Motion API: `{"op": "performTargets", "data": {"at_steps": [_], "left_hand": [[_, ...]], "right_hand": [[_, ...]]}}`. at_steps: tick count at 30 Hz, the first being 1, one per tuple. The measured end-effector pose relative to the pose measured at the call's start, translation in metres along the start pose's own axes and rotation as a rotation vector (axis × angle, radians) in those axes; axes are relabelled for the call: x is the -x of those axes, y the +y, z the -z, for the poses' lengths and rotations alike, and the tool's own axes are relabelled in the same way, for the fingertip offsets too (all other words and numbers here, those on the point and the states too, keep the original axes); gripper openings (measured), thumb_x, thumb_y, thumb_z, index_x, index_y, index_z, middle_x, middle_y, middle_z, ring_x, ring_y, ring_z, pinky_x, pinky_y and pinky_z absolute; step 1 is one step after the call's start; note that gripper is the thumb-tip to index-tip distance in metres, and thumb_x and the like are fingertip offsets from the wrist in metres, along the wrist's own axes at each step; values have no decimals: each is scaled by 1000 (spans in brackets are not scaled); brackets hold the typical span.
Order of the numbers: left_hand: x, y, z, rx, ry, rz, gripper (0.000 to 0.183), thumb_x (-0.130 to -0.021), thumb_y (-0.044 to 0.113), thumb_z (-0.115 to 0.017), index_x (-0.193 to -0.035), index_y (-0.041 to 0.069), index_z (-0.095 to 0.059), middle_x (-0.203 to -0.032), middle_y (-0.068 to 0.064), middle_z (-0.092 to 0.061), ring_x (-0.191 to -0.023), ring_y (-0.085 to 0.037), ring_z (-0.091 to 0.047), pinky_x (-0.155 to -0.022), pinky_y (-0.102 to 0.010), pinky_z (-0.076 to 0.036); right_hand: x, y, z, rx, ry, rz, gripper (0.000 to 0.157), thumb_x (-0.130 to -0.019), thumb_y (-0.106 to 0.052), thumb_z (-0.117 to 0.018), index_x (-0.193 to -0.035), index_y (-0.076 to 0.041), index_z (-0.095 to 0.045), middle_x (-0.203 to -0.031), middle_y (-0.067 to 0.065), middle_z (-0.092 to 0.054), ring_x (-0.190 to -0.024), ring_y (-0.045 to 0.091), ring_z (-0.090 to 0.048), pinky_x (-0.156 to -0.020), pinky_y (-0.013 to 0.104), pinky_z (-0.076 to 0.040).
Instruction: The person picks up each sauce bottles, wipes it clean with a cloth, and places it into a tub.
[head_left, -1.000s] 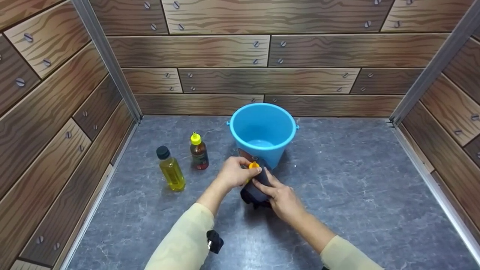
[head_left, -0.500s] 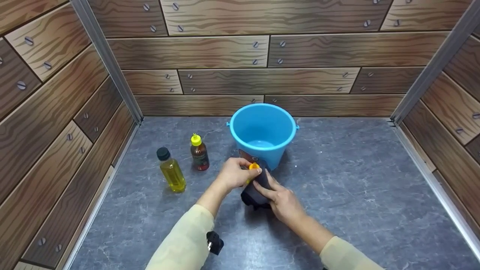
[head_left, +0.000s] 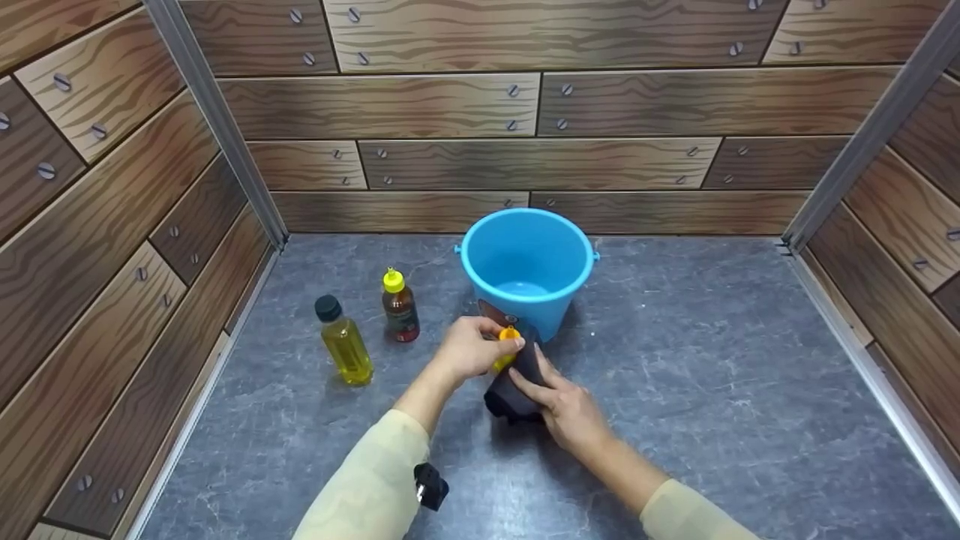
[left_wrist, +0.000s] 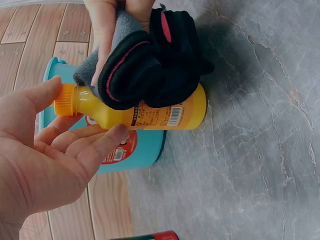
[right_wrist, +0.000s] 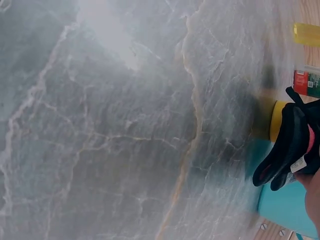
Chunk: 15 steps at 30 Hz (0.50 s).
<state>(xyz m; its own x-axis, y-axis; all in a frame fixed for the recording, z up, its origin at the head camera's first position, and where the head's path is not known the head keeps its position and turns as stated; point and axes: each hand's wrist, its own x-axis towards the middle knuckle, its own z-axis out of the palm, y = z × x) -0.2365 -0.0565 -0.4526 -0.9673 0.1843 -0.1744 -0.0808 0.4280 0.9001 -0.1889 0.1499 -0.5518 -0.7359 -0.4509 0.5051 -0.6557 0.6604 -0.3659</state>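
Note:
My left hand (head_left: pixel 471 347) holds a yellow bottle (left_wrist: pixel 104 115) with an orange cap (left_wrist: pixel 65 99). In the left wrist view its thumb presses on the cap and its fingers lie along the bottle's side. A dark grey and black folded cloth (head_left: pixel 517 394) with a pink trim line covers part of the bottle. My right hand (head_left: pixel 571 411) grips this cloth against the bottle, its fingers stretched along the fabric. A small white tag (right_wrist: pixel 298 164) shows on the cloth in the right wrist view. Much of the bottle's body is hidden in the head view.
Just behind the hands stands a blue bucket (head_left: pixel 525 259). To the left are a brown sauce bottle (head_left: pixel 400 309) with a yellow cap and a bottle of yellow oil (head_left: pixel 346 349) with a dark cap. Wood-patterned walls (head_left: pixel 450 105) enclose the grey marbled surface (head_left: pixel 712 390).
The cloth and right hand have shifted slightly down and to the right, and a little more of the yellow bottle shows. My left hand stays almost where it was.

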Motion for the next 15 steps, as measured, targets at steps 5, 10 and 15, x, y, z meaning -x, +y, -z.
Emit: {"op": "performTargets", "data": {"at_steps": [5, 10, 15], "left_hand": [[0, 0, 0, -11, 7, -4, 28, -96, 29, -82, -107, 4, -79, -95, -7, -72, -72, -15, -62, -61, -28, -51], [0, 0, -1, -17, 10, -9, 26, -96, 28, -83, -106, 4, -80, -94, -6, -72, -73, -15, -61, -62, -28, -51], [-2, -1, -2, -4, 13, -2, 23, -96, 28, -82, -103, 6, -79, -87, -5, -70, -62, -13, -56, -56, -27, -47]], "right_hand": [[3, 1, -2, -4, 4, -7, 82, -72, 20, -80, -142, -22, -71, -159, 26, -45, -127, 47, -61, -88, 54, -60], [5, 3, -5, 26, 23, 15, 85, -71, 21, -80, -142, -24, -71, -157, 27, -47, -125, 46, -63, -84, 52, -61], [7, 4, -6, 44, 52, 58, 87, -68, 26, -79, -141, -22, -71, -155, 29, -49, -125, 45, -63, -83, 50, -62]]}}
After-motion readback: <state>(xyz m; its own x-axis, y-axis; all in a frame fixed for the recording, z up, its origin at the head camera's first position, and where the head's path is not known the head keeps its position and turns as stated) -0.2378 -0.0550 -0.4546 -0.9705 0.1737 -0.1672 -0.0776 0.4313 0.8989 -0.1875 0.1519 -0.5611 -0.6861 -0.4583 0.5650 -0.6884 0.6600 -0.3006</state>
